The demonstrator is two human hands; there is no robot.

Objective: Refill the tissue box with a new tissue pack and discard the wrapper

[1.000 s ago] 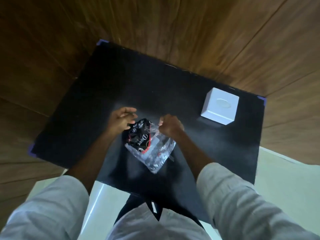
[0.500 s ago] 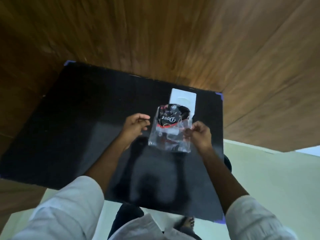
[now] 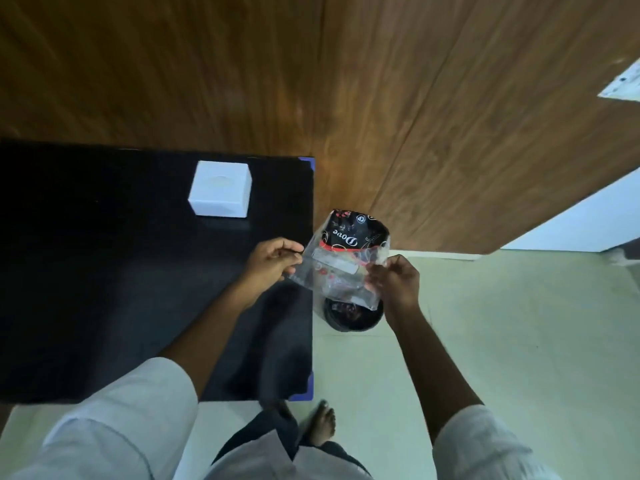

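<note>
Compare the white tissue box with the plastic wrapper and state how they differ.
The tissue box is plain white and opaque; the wrapper is clear plastic with a black and red printed end. The tissue box keeps a firm cube shape, while the wrapper is limp and crumpled. The tissue box rests on the black table; the wrapper is held between the left hand and right hand, above a dark bin on the floor.

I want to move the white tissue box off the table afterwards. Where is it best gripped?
Probably from above, fingers on two opposite side walls of the tissue box. It stands upright and alone on the black table, sides free; the top has the opening.
</note>
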